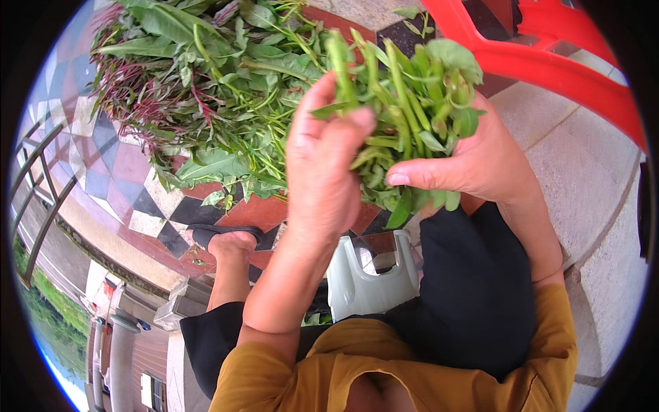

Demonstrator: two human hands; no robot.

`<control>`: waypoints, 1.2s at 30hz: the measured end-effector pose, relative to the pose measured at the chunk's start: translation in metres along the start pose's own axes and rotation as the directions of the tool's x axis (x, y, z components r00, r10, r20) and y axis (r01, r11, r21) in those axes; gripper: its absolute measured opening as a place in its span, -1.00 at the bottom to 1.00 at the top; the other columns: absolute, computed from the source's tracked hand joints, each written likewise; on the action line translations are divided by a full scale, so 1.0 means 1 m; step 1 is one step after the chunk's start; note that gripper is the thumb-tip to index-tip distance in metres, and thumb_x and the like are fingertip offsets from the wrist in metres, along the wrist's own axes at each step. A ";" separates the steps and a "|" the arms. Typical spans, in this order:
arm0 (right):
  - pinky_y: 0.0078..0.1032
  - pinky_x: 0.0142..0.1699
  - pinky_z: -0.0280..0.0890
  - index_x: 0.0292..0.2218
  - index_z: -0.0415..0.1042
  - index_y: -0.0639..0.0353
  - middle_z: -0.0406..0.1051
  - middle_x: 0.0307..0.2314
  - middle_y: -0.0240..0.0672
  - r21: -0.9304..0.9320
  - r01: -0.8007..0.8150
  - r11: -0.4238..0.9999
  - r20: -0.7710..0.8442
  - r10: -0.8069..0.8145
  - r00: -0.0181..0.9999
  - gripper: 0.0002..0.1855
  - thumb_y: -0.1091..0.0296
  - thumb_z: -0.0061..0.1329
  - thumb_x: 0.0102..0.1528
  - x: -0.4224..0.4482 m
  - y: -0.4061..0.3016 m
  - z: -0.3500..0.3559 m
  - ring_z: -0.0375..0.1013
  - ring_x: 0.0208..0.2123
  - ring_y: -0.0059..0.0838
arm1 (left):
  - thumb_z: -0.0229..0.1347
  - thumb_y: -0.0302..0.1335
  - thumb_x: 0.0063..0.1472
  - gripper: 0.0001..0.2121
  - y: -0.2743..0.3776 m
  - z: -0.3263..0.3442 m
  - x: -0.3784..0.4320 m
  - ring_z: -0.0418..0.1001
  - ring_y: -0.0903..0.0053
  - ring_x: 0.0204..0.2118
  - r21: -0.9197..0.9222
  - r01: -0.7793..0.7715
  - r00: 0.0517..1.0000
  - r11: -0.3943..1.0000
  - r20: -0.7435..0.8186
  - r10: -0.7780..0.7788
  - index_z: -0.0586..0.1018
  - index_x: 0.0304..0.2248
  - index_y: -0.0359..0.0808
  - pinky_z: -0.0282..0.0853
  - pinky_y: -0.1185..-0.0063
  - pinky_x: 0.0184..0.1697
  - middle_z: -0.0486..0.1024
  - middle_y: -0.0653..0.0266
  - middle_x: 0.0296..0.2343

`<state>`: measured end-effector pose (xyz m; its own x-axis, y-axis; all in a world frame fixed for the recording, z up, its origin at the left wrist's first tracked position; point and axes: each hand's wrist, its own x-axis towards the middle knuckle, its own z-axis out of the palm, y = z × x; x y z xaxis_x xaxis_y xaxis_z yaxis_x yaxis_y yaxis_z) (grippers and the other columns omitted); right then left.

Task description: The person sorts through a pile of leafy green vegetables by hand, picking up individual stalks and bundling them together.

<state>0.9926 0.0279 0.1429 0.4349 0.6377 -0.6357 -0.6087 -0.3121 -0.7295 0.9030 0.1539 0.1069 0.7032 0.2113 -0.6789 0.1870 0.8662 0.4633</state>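
Note:
A bunch of leafy green stems (pixel 406 103) is held up in front of me, its thick stem ends pointing away. My right hand (pixel 484 159) grips the bunch from the right, with the thumb across its near side. At its left side, my left hand (pixel 329 149) pinches a stem (pixel 341 67) between thumb and fingers; that stem is slightly blurred. Beyond my left hand, a large heap of leafy greens (pixel 231 103) lies on the floor, with reddish-purple leafy sprigs (pixel 149 113) on its left part.
A pale plastic stool (pixel 370 288) is between my legs. Red plastic furniture (pixel 556 67) stands at the upper right, by pale stone steps (pixel 582 154). My sandalled foot (pixel 226 239) rests on the patterned tile floor (pixel 257 211). A metal railing (pixel 44 180) is at the far left.

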 end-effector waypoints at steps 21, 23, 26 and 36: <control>-0.66 -0.31 0.32 -0.29 0.36 0.26 0.39 -0.45 -0.43 -0.215 0.159 0.964 -0.405 -0.236 0.883 -0.66 0.53 0.11 -0.17 -0.002 0.011 -0.012 0.37 -0.42 -0.67 | -0.05 -0.42 0.19 -0.86 0.038 -0.032 -0.005 0.34 0.70 -0.45 0.337 -0.294 0.942 0.895 0.263 0.210 0.41 -0.35 -0.34 0.23 0.69 -0.29 0.42 0.32 -0.51; -0.65 -0.30 0.31 -0.28 0.36 0.27 0.38 -0.45 -0.42 -0.175 0.170 0.970 -0.413 -0.229 0.881 -0.63 0.49 0.13 -0.19 -0.001 0.010 -0.014 0.37 -0.42 -0.65 | -0.06 -0.42 0.20 -0.86 0.053 -0.052 0.003 0.28 0.73 -0.55 0.617 -0.275 0.960 0.738 0.143 0.239 0.39 -0.35 -0.33 0.22 0.73 -0.42 0.36 0.39 -0.58; -0.65 -0.30 0.30 -0.28 0.35 0.26 0.38 -0.46 -0.42 -0.139 0.094 0.986 -0.430 -0.145 0.891 -0.63 0.52 0.13 -0.20 -0.004 0.007 -0.012 0.37 -0.43 -0.63 | -0.08 -0.38 0.21 -0.85 0.052 -0.059 0.005 0.23 0.79 -0.61 0.826 -0.191 0.932 0.530 -0.016 0.361 0.40 -0.38 -0.29 0.16 0.77 -0.56 0.34 0.43 -0.59; -0.54 -0.06 0.23 -0.10 0.26 0.27 0.35 -0.24 -0.32 0.242 0.096 0.966 -0.158 -0.058 0.986 -0.38 0.56 0.10 -0.28 -0.003 0.013 -0.016 0.34 -0.19 -0.52 | -0.16 -0.41 0.21 -0.72 -0.017 0.027 0.004 -0.03 0.04 0.07 0.451 -0.520 0.850 0.726 0.362 0.383 0.25 -0.17 -0.46 -0.16 0.27 0.12 0.14 -0.10 -0.11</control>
<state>0.9944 0.0110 0.1313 0.5689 0.5357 -0.6240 -0.7066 -0.0697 -0.7041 0.9213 0.1277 0.1111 0.9176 0.3475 -0.1930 0.0798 0.3147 0.9458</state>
